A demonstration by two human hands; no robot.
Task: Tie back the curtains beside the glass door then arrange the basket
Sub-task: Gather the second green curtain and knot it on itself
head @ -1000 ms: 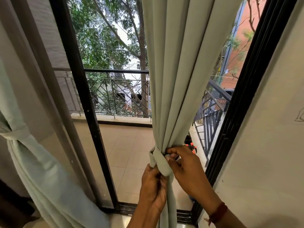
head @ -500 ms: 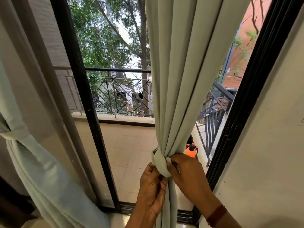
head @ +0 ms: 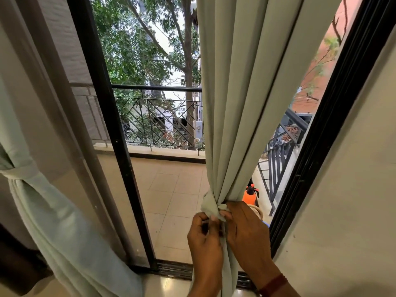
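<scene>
A pale green curtain (head: 240,99) hangs in the middle of the open glass door, gathered low into a narrow bunch by a tie band (head: 209,205) of the same cloth. My left hand (head: 205,239) pinches the band's end just below the knot. My right hand (head: 246,230) grips the band from the right, fingertips on the knot. A second pale green curtain (head: 53,211) at the left is tied back with its own band (head: 19,172). No basket is in view.
The black door frame post (head: 120,159) stands left of my hands and the black frame edge (head: 317,151) runs close on the right, beside a cream wall (head: 353,189). Beyond lie the tiled balcony, its black railing (head: 156,88) and an orange spray bottle (head: 249,195).
Both hands have shifted on the knot: the left moved up from under the gathered cloth to pinch the band's end, and the right drew closer over it. The camera moved slightly nearer.
</scene>
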